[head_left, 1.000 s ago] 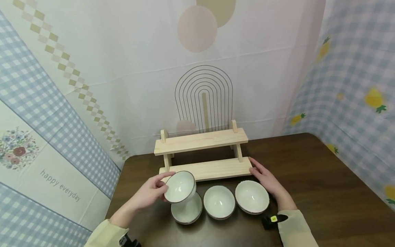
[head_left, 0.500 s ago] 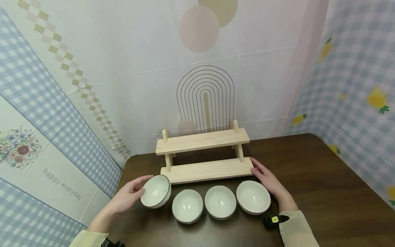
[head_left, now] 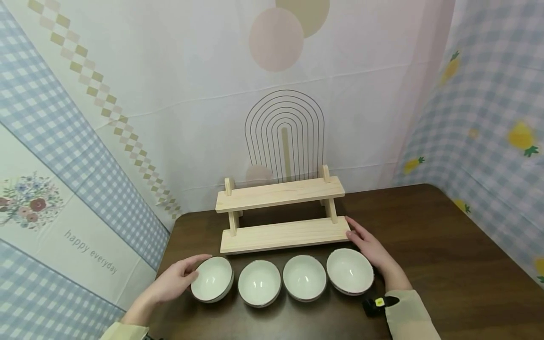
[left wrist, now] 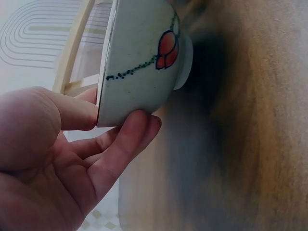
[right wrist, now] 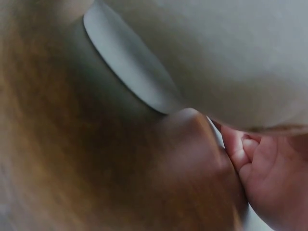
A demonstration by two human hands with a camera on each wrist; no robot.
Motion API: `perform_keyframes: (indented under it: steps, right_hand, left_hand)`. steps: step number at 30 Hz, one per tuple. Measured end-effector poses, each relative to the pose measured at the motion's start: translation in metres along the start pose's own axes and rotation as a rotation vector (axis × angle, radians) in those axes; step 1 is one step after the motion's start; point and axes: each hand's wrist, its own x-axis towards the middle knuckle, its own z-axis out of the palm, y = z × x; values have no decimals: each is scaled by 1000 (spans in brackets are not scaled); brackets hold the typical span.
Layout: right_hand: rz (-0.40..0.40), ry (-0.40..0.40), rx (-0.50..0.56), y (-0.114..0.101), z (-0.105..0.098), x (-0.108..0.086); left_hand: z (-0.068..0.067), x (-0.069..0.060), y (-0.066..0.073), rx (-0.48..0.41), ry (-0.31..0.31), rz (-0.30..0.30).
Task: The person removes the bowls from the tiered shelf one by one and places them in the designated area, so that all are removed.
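My left hand (head_left: 173,280) holds the leftmost white bowl (head_left: 212,279) by its rim, thumb at the edge and fingers against the outer wall. In the left wrist view this bowl (left wrist: 139,62) shows a painted red flower and a dotted green line; whether its foot touches the table cannot be told. To its right stand three more white bowls in a row: one beside it (head_left: 259,283), a middle one (head_left: 304,278) and a rightmost one (head_left: 350,271). My right hand (head_left: 370,248) touches the right end of the two-tier wooden shelf (head_left: 284,236) with thumb and fingers.
The shelf's upper board (head_left: 280,193) sits behind and above the lower one. All stand on a dark brown wooden table (head_left: 429,245). A patterned cloth (head_left: 204,118) hangs behind the table, with checked cloth (head_left: 480,156) at the right.
My left hand has carried its bowl leftward from above the neighbouring bowl, then lowered it toward the table at the left end of the row. My right hand has stayed at the shelf's end.
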Motion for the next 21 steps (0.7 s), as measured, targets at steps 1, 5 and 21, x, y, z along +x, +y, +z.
perform_keyframes:
  steps: [1, 5, 21]
  right_hand:
    - [0, 0, 1, 0, 0, 0]
    - [0, 0, 2, 0, 0, 1]
    - [2, -13, 7, 1, -1, 6]
  left_hand:
    - [1, 0, 0, 15, -4, -5]
    - [5, 1, -1, 46, -22, -15]
    - [5, 3, -1, -13, -82, -11]
